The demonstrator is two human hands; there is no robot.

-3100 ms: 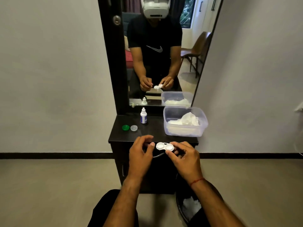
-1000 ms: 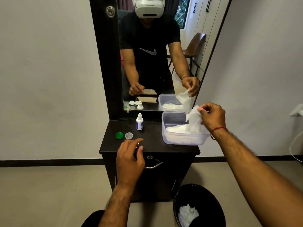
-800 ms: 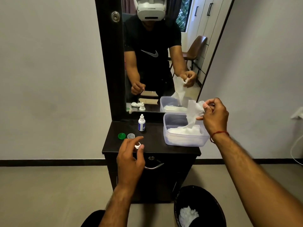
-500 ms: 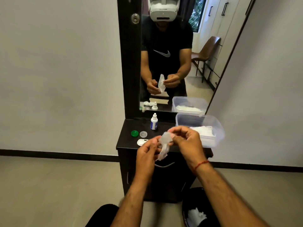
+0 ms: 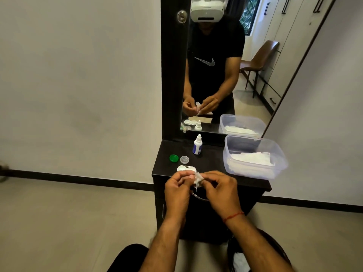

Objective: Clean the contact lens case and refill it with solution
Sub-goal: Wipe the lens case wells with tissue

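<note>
- Holding a small crumpled white tissue (image 5: 197,180) just below the centre of the frame, in front of the near edge of the dark dresser top (image 5: 212,163).
- Pinching the tissue's left side with the left hand (image 5: 176,190), fingers and thumb curled in on it.
- Pinching its right side with the right hand (image 5: 220,191), fingertips bent in and meeting the paper, and wearing a red thread (image 5: 233,215) at that wrist.
- Leaving the white contact lens case (image 5: 185,168) lying flat on the dresser top, just above the left hand's knuckles in the picture, its near edge partly hidden behind those fingers; touching it with neither hand, as far as can be seen.
- Keeping the green cap (image 5: 173,158) and the clear cap (image 5: 184,159) off the case, lying side by side on the dresser top just up and left of it.
- Standing the solution bottle (image 5: 197,146) upright further up the frame, right of the caps and near the foot of the mirror (image 5: 216,75).
- Keeping an open clear plastic container (image 5: 279,152) on the right end of the dresser top, right of centre, with a layer of white tissues (image 5: 251,159) inside.
- Reflecting the hands, the tissue, the bottle, the case and the container in the mirror, upper middle of the frame.
- Partly hiding a black bin (image 5: 231,250) behind the right forearm at the bottom edge, a white wad (image 5: 240,262) lying inside it.
</note>
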